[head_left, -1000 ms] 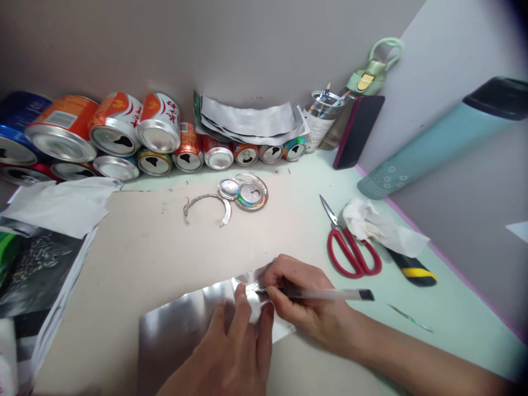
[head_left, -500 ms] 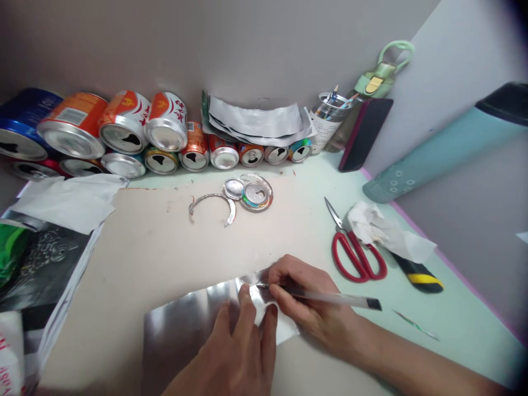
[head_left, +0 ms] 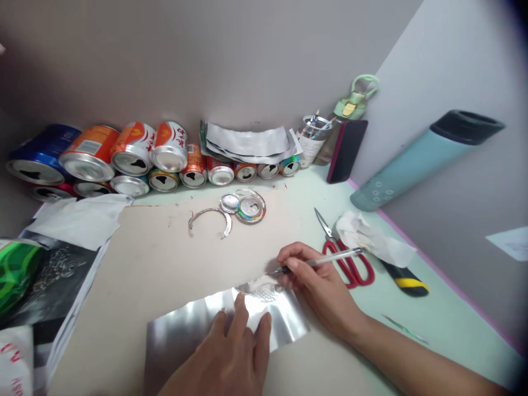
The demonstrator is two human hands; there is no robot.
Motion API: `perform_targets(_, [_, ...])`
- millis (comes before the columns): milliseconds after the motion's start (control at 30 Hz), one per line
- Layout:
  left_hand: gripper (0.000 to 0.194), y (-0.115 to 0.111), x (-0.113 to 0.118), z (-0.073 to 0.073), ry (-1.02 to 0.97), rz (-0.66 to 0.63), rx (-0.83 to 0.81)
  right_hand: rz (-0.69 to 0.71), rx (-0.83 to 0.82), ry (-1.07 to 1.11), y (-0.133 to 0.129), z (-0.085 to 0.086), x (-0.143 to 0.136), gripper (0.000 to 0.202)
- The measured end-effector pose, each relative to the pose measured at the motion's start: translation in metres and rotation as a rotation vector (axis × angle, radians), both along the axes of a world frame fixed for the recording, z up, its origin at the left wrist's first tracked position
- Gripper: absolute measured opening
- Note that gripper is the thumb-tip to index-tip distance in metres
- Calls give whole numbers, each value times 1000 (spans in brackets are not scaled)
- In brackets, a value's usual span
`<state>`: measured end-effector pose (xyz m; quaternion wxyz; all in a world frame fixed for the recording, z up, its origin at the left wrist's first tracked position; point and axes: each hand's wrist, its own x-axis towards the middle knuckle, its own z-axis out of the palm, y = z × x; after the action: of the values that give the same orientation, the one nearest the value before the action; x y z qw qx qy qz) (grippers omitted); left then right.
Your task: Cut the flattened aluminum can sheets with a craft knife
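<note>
The flat, silver metal sheet [head_left: 181, 330] was held on the pale beige board [head_left: 144, 264] by the left hand [head_left: 231, 352], fingers spread and nothing gripped. A dimpled patch [head_left: 266, 294] had just been uncovered, so more marking could be seen, because the slender, clear pen [head_left: 336, 256], pinched in the curled right hand [head_left: 317, 286], had been shifted toward the sheet's far edge, rear end raised.

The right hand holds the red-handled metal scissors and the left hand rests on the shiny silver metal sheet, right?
Not quite: the head view shows the right hand holding a slim clear pen; the red-handled metal scissors lie nearby. The left hand does rest on the shiny silver metal sheet.
</note>
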<state>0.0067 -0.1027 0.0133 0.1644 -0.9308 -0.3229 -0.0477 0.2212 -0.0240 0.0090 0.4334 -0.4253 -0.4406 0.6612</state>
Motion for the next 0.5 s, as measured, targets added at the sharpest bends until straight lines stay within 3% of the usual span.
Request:
perform_targets(233, [43,3,-6,3,4,-54,-63,-50,-57,105,8,8,-2,39])
perform_targets(400, [47,4,-4,3,50,-48,-101,13,-3,103,8,3,1,34])
perform_targets(500, [55,6,1,2,99,0,-260,36,37,115,10,-1,2,34])
